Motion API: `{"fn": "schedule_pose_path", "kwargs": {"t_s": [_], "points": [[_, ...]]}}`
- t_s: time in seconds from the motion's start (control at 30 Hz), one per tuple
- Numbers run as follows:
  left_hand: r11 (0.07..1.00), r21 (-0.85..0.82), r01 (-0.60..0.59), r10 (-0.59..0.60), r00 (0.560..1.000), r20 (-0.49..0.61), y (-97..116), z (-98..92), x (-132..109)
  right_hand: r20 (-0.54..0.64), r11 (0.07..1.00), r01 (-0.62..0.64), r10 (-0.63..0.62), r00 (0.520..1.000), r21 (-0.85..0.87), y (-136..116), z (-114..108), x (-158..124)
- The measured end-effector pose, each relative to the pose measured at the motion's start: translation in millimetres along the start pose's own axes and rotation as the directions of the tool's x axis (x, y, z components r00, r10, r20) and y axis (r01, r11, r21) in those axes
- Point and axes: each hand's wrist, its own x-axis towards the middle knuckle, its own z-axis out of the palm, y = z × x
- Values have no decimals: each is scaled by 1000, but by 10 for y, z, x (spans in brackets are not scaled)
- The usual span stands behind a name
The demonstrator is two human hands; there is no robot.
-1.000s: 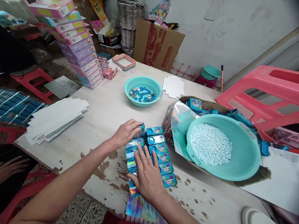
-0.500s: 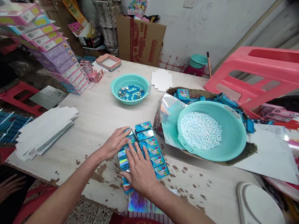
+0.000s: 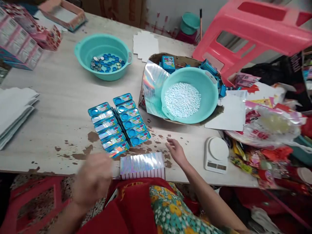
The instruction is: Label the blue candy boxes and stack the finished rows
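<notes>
Two rows of small blue tins [image 3: 131, 123] labelled "CARAMELO MACIZO" lie on the table, each with a round recess in its top. Shiny strips cover part of the left row. My left hand [image 3: 94, 178] is below that row near the table's front edge, smeared by motion, so its fingers cannot be made out. To the right of the tins, my right hand [image 3: 176, 151] hovers over the table with its fingers apart and nothing in them. Between the hands, at the front edge, sits a stack of holographic sticker strips [image 3: 142, 163].
A turquoise basin of pale candies [image 3: 212, 107] rests on a carton of tins. Another turquoise basin [image 3: 104, 76] holds blue and silver discs. A white scale [image 3: 215, 154] stands right, beside bagged candy [image 3: 273, 125]. White cardboard sheets [image 3: 14, 110] are stacked left; a pink stool [image 3: 248, 22] stands behind.
Both hands have come off the tins: the left back toward my body, the right out to the right. My view has tilted down and turned right.
</notes>
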Motion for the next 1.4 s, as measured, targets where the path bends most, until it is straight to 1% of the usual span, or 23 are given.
{"fn": "schedule_pose_path", "kwargs": {"t_s": [0.03,0.07,0.1,0.17,0.2,0.27,0.3,0.37,0.43,0.47,0.5,0.57,0.67,0.8,0.93,1.0,1.1,1.13,1.2,1.27,1.33,1.37,1.4], "points": [[995,-58,-87,88,996,20,154,207,-41,30,991,-132,132,991,-13,234,33,-66],[985,-119,-129,142,983,113,273,437,-23,83,970,-243,241,967,4,416,96,-136],[980,-156,-120,155,959,236,347,679,44,144,941,-332,321,936,62,544,180,-207],[994,-109,-14,56,918,394,355,1158,257,252,878,-426,371,894,220,660,355,-343],[999,-27,34,-19,899,438,299,1372,364,280,851,-427,349,894,305,668,426,-402],[987,119,109,-154,855,495,137,1711,516,274,836,-362,266,924,412,642,504,-491],[976,165,145,-211,827,521,57,1830,550,255,849,-316,223,941,424,622,511,-520],[957,204,206,-286,781,555,-54,1971,551,193,908,-206,143,971,365,584,483,-551],[950,194,245,-312,767,561,-88,2015,507,67,983,-36,24,997,179,536,445,-559],[951,185,249,-311,772,555,-83,2016,485,8,997,70,-70,997,41,504,437,-560],[953,180,245,-304,781,546,-72,2011,468,-23,978,176,-179,983,-111,468,438,-563],[957,182,227,-290,793,535,-46,1999,453,20,864,348,-366,930,-365,397,470,-578],[956,187,225,-291,794,534,-33,2005,453,143,710,475,-476,868,-520,355,552,-632],[950,172,261,-313,796,518,-53,2031,439,202,639,550,-536,820,-538,435,603,-705],[948,160,275,-318,803,505,-59,2036,425,246,612,607,-572,782,-507,462,546,-686],[949,164,269,-315,805,503,-62,2047,429,289,604,622,-561,776,-498,413,485,-652],[947,181,266,-321,807,496,-74,2072,440,358,605,609,-494,792,-514,288,358,-626],[945,183,269,-325,805,495,-74,2073,442,372,619,596,-466,803,-511,240,307,-629],[944,180,276,-330,809,487,-52,2042,439,375,693,554,-414,829,-460,141,194,-651],[961,101,258,-276,854,442,15,1953,429,350,795,487,-368,861,-361,37,65,-680],[973,-106,206,-148,905,399,134,1819,417,312,876,414,-333,890,-247,-82,-74,-704],[952,-241,188,-80,915,394,209,1746,411,297,903,386,-321,899,-191,-147,-145,-710],[909,-369,191,-25,912,409,288,1676,405,291,923,360,-311,905,-135,-217,-213,-713]]}}
